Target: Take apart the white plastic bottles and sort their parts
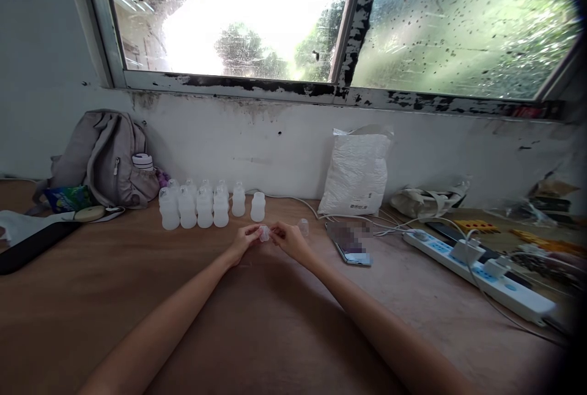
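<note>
Because the clear piece (264, 234) is small, left hand (241, 244) and right hand (290, 240) pinch it between them, presumably for steadiness.

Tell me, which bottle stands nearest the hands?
The rightmost bottle, just beyond the left hand. Its top looks flat and uncovered, while the other bottles have domed tops.

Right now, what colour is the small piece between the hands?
The small piece looks clear, faintly whitish; head view shows it best.
</note>
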The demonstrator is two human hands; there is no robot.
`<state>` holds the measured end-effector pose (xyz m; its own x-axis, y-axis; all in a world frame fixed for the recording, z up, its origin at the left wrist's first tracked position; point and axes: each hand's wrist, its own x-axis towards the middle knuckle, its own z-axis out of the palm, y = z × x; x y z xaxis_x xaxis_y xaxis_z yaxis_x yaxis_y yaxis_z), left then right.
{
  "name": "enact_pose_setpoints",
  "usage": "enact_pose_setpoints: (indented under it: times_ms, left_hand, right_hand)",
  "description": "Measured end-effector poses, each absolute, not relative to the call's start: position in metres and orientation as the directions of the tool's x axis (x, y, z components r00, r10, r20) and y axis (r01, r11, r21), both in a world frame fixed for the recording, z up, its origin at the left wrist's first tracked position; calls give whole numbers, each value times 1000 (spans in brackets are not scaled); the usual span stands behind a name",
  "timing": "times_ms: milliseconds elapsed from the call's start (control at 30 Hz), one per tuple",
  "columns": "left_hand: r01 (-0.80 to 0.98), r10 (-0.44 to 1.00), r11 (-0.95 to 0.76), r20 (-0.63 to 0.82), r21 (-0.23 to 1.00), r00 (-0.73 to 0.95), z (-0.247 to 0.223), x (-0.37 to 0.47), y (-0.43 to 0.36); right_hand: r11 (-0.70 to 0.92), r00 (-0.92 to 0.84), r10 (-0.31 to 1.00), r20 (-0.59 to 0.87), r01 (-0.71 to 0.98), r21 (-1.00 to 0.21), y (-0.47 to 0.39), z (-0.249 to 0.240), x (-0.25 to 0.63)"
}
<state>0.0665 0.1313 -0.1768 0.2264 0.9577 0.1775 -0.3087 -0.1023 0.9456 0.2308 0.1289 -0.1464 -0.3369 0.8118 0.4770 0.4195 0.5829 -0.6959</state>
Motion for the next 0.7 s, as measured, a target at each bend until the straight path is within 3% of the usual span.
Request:
enact_pose_setpoints:
  times_ms: [367,533,700]
  left_hand:
    - [-246,972,-179,210,953,107,-174,69,131]
    - [-82,968,-249,251,965,17,-179,70,133]
    - [24,961,-275,275,961,-30,-184,67,137]
  right_hand:
    - [353,-282,908,310,113,-929,129,-149,227]
    - [213,-326,926,191,31,-977,128,-152,228]
    - [171,-351,922,162,-5,-985,127,-155,225]
